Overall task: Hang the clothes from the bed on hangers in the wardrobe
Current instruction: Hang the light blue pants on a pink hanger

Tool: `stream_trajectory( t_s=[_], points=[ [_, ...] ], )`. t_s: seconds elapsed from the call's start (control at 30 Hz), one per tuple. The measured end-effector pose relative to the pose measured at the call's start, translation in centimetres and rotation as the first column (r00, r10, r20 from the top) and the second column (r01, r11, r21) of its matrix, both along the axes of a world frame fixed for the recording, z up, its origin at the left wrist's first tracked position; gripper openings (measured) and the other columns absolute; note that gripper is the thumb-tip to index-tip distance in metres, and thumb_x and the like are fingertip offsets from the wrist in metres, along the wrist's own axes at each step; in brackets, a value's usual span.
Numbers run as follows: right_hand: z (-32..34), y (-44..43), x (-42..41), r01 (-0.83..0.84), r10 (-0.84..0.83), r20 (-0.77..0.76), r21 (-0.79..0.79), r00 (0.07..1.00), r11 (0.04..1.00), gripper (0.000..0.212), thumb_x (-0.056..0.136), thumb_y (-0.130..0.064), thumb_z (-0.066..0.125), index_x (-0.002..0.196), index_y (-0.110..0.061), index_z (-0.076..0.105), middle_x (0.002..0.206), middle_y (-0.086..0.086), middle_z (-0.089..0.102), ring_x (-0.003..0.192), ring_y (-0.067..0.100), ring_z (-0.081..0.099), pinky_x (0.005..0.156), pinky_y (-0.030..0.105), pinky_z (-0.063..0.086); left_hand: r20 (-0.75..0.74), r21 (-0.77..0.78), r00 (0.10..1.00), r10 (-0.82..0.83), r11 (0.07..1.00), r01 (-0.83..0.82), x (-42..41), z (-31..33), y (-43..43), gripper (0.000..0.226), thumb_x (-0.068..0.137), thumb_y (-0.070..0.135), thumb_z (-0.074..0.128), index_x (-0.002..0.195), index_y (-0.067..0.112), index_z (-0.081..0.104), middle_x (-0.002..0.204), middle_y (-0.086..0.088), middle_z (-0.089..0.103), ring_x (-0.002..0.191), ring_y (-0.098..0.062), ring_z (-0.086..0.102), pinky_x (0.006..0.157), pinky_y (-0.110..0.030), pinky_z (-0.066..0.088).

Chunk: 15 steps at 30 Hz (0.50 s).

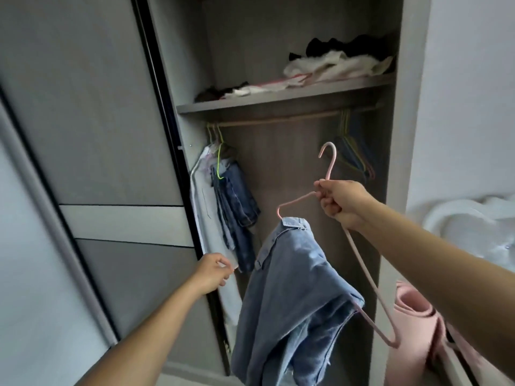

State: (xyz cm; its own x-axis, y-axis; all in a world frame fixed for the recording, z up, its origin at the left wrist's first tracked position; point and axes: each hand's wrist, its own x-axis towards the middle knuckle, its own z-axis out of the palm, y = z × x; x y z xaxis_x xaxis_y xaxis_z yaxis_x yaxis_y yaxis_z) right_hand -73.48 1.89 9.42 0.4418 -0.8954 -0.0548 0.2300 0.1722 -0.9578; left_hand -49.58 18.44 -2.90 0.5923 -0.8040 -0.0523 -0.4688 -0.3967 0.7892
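My right hand (341, 203) grips a pink hanger (365, 263) just below its hook, holding it tilted in front of the open wardrobe. Light blue jeans (289, 310) are draped over the hanger's bottom bar and hang down. The wardrobe rail (278, 119) runs under a shelf above the hanger's hook. My left hand (213, 273) reaches toward the lower edge of a white garment (204, 218) hanging at the rail's left end; its fingers are loosely curled and I cannot tell whether they touch the cloth. Darker jeans (237, 207) hang beside the white garment on a green hanger.
Several empty coloured hangers (354, 151) hang at the rail's right end. Folded and crumpled clothes lie on the shelf (278, 103). A sliding door (92, 135) stands at the left. A rolled pink mat (412, 324) leans at the lower right; white bedding (468, 227) lies beyond.
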Motion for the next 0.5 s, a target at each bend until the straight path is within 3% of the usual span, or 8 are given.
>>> stream_trajectory(
  t_s=[0.1, 0.2, 0.3, 0.43, 0.5],
  points=[
    [0.9, -2.5, 4.3, 0.023, -0.023, 0.020, 0.008, 1.000, 1.000, 0.017, 0.095, -0.011, 0.052, 0.078, -0.011, 0.054, 0.066, 0.004, 0.047, 0.038, 0.003, 0.033, 0.030, 0.013, 0.022, 0.002, -0.018, 1.000, 0.019, 1.000, -0.019, 2.9, -0.2, -0.9, 0.004, 0.092, 0.003, 0.057, 0.096, 0.003, 0.057, 0.081, -0.016, 0.056, 0.059, -0.018, 0.051, 0.035, -0.010, 0.035],
    [1.1, -5.5, 8.4, 0.050, -0.050, 0.004, -0.001, 0.999, 0.999, 0.017, 0.094, -0.012, 0.054, 0.077, -0.010, 0.056, 0.064, 0.004, 0.049, 0.042, 0.006, 0.034, 0.030, 0.014, 0.024, 0.038, -0.017, 0.999, 0.023, 1.000, -0.022, 5.9, -0.2, -2.5, 0.003, 0.092, 0.003, 0.057, 0.093, 0.005, 0.057, 0.076, -0.011, 0.057, 0.053, -0.015, 0.052, 0.036, -0.012, 0.035],
    [0.3, -9.3, 12.8, 0.049, -0.050, -0.032, -0.049, 0.998, 0.998, 0.013, 0.094, -0.012, 0.055, 0.081, -0.010, 0.060, 0.063, 0.004, 0.050, 0.042, 0.007, 0.036, 0.030, 0.015, 0.025, 0.074, -0.027, 0.996, 0.047, 0.999, -0.045, 9.7, 0.2, -5.6, 0.005, 0.090, 0.005, 0.060, 0.089, 0.010, 0.059, 0.075, -0.008, 0.060, 0.051, -0.012, 0.055, 0.043, -0.014, 0.039],
    [-0.8, -15.6, 18.6, 0.005, -0.006, -0.021, -0.031, 1.000, 1.000, 0.011, 0.094, -0.010, 0.055, 0.084, -0.008, 0.059, 0.062, 0.005, 0.050, 0.035, 0.006, 0.034, 0.030, 0.014, 0.024, 0.123, -0.064, 0.989, 0.081, 0.995, -0.074, 14.6, 1.7, -11.2, 0.004, 0.089, 0.019, 0.064, 0.093, 0.019, 0.062, 0.086, -0.008, 0.068, 0.065, -0.018, 0.064, 0.061, -0.024, 0.046],
    [-0.6, -19.2, 21.3, -0.025, 0.025, 0.003, 0.002, 1.000, 1.000, 0.014, 0.093, -0.009, 0.055, 0.079, -0.009, 0.056, 0.063, 0.005, 0.048, 0.031, 0.005, 0.032, 0.030, 0.013, 0.022, 0.133, -0.062, 0.986, 0.096, 0.994, -0.089, 16.7, 2.7, -14.5, 0.005, 0.090, 0.019, 0.064, 0.094, 0.019, 0.062, 0.086, -0.006, 0.067, 0.066, -0.016, 0.063, 0.059, -0.023, 0.046]
  ],
)
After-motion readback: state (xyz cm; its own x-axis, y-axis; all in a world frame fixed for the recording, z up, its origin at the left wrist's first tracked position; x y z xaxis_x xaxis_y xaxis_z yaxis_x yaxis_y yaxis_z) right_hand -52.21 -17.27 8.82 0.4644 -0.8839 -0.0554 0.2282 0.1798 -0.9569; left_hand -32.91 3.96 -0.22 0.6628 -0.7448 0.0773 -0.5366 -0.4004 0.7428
